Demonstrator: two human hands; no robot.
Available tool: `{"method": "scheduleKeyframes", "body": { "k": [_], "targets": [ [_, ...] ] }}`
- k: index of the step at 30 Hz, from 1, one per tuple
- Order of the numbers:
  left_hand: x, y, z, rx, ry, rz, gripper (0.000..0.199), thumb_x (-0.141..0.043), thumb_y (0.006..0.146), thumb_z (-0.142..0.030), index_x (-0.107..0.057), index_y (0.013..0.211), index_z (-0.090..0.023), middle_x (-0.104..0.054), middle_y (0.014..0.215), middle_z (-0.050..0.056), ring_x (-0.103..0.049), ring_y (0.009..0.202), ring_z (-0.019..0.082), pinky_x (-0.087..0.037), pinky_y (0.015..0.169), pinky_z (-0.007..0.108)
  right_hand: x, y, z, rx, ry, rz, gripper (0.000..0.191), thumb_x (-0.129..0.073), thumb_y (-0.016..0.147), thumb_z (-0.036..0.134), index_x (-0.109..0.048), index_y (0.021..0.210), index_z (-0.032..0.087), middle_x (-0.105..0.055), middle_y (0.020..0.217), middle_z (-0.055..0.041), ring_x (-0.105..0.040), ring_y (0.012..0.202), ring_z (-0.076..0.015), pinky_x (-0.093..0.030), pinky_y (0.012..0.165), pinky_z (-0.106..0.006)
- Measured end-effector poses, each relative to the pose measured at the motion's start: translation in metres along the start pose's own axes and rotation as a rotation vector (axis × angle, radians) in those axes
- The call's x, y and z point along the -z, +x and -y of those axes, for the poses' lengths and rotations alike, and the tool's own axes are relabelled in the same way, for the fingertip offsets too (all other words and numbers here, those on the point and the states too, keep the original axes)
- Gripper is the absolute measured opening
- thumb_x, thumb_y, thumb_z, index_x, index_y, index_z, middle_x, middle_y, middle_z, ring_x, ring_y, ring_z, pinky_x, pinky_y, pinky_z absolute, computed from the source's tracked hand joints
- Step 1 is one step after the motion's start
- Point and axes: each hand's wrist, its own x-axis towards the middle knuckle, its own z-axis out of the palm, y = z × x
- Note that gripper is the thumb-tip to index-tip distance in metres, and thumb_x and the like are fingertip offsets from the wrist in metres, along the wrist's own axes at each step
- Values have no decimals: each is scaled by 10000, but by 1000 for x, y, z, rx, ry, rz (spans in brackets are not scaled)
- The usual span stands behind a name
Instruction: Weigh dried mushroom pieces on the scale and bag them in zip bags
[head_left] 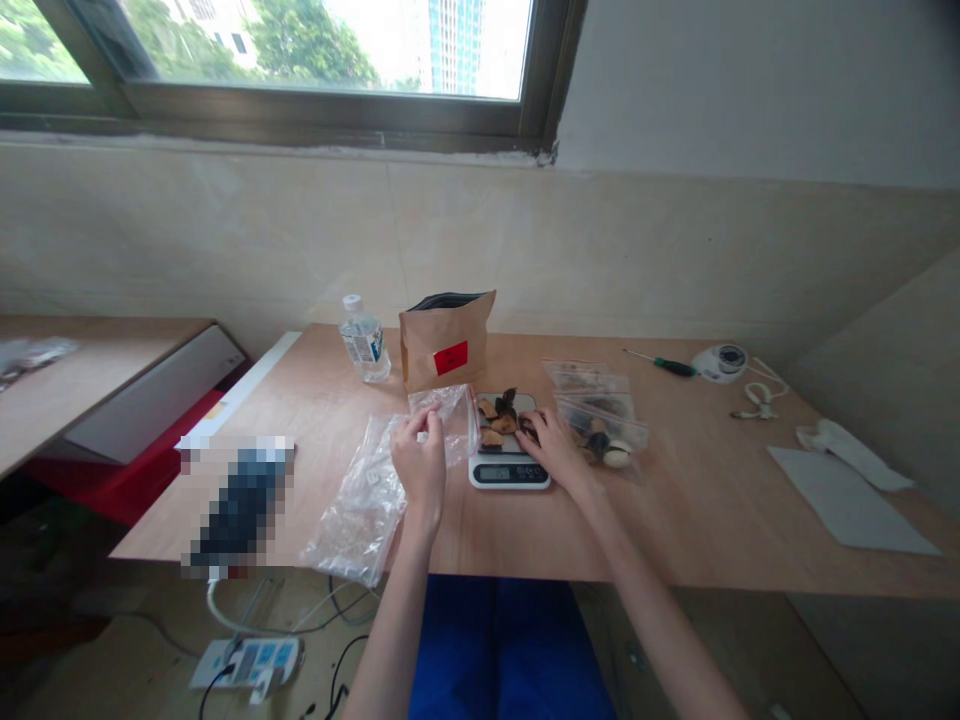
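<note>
A white digital kitchen scale (511,474) stands on the table in front of me, with several dried brown slices (501,424) with dark edges piled on its plate. My right hand (553,448) reaches over the plate's right side, its fingers curled round a dark dried piece (529,428). Left of the scale, my left hand (421,460) is closed in a pinch on a clear zip bag (456,412) whose red-lined mouth lies beside the plate. More clear plastic bags (360,500) lie flat under and left of that hand. The scale's reading is too small to make out.
Behind the scale stand an open brown paper pouch (444,350) and a water bottle (365,340). Filled zip bags (606,415) lie right of the scale. Farther right are a screwdriver (671,366), a white camera (720,363) and a grey sheet (847,500). A blurred phone (244,505) lies left.
</note>
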Motion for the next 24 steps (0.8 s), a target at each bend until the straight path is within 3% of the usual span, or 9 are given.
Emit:
{"method": "scheduleKeyframes", "body": {
  "k": [8,12,15,19,22,24],
  "targets": [
    [-6,-4,-4,126,-88,33,315,-410,845,-345,-681,804,-191,-682,857,42,-601,857,203,-409,800,312,5,4,0,-102,153,-137,230,-460,831,240,-596,993,150,-514,998,-102,-585,859,-211,-471,791,-325],
    [-7,-7,-9,149,-91,42,295,-397,844,-318,-658,778,-199,-682,830,26,-599,807,190,-407,750,295,12,13,5,-124,264,-244,199,-457,826,252,-630,841,155,-559,871,-86,-578,796,-200,-465,767,-328],
    [-9,-10,-11,157,-86,56,285,-400,843,-313,-651,762,-204,-682,819,22,-599,804,189,-404,747,293,24,23,27,-175,419,-322,231,-467,837,305,-649,786,172,-604,813,-73,-576,765,-191,-463,725,-309],
    [-13,-12,-12,152,-109,72,291,-409,839,-318,-671,789,-202,-696,846,32,-609,822,200,-407,769,305,40,37,75,-168,629,-316,264,-464,859,359,-650,847,172,-632,846,-65,-589,797,-180,-464,716,-282],
    [-14,-12,-12,157,-156,78,307,-412,846,-345,-681,827,-199,-702,885,40,-618,850,201,-416,775,300,49,40,102,-68,652,-239,254,-455,877,347,-637,942,183,-634,919,-62,-590,836,-173,-464,737,-276],
    [-14,-11,-12,183,-188,67,313,-415,849,-356,-681,831,-194,-703,886,42,-624,849,197,-424,776,297,50,37,106,4,628,-213,265,-420,900,334,-631,996,204,-628,987,-61,-579,902,-175,-460,780,-284]
  ]
}}
